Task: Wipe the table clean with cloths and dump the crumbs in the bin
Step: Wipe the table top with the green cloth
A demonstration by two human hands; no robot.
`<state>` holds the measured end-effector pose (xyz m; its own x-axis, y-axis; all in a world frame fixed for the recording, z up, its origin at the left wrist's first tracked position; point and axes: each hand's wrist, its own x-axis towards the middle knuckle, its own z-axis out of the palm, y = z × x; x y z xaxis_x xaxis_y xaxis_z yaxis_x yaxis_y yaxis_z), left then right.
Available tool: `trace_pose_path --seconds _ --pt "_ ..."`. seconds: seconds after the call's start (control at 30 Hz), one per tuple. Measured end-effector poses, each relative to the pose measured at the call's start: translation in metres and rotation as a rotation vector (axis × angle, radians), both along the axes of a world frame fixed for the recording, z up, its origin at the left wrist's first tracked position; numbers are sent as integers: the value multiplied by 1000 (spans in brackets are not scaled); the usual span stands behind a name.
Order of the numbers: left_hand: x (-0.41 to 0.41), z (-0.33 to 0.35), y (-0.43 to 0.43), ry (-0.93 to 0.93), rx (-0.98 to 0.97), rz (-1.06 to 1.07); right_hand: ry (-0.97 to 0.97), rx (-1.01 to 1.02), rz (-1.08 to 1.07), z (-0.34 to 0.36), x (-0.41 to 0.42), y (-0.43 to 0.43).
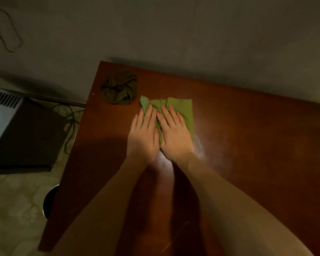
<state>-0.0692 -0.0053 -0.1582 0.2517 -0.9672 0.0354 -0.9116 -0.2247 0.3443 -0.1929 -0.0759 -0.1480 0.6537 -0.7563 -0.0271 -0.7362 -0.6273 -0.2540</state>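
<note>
Pressing flat with straight fingers, the left hand (pixel 143 134) and right hand (pixel 175 133) lie side by side, gripping nothing, on the green cloth (pixel 181 109) spread on the wooden table (pixel 248 145), near a crumpled dark cloth (pixel 118 88) at the table's far left corner.

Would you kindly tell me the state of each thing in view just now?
green cloth: lying slightly bunched on the table, under both hands.
dark cloth: crumpled, untouched, near the far left corner.
left hand: flat, pressing the green cloth.
right hand: flat, pressing the green cloth.
bin: on the floor, mostly hidden by the table.
</note>
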Motion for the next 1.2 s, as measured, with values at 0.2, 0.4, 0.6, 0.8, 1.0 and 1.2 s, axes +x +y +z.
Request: trace_pose_path --seconds 0.2,0.4,0.6,0.8,1.0,1.2 --pt "-61 23 92 -41 133 -97 68 85 -96 13 -61 109" --pt "-58 20 81 -106 179 -162 83 78 -85 9 -63 103" --pt "-31 6 -51 -201 93 -258 -8 2 -174 1 -44 -15" --pt "-84 1 -161 -121 40 -266 -75 -31 -195 -11 -102 -125" --pt "-169 3 -150 -156 -10 -331 -79 -38 -291 -6 -189 -102" --pt "-230 7 -33 -112 30 -472 11 68 -361 7 -248 25"
